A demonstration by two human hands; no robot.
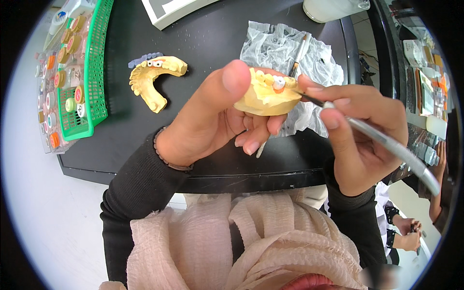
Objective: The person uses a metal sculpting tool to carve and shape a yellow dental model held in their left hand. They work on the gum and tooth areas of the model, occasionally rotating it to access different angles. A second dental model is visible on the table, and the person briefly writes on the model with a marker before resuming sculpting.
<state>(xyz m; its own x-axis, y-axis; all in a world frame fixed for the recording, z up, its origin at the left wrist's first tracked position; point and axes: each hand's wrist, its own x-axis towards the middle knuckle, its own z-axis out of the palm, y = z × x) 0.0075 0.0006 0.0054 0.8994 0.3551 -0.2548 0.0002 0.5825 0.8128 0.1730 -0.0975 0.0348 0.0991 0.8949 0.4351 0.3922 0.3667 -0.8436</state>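
Note:
My left hand (208, 106) is closed around a yellow plaster dental model (267, 100), thumb on its left side and fingers underneath. One tooth on the model is a white crown (279, 82), with an orange-red patch at its gum line. My right hand (367, 125) pinches a slim brush-like tool (386, 140) with a clear handle and a dark front end. Its tip reaches the right side of the model; whether it touches is hard to make out. On the table to the left lies a second yellow dental model (151, 79), horseshoe-shaped, with white teeth and a blue-grey section.
Crumpled white tissue (270, 46) lies behind my hands, with a brush (300, 50) resting on it. A green basket (89, 116) of small capped jars stands at the left. A jar of cloudy liquid (328, 9) is at the back right. Another person's hands (408, 234) show at the lower right.

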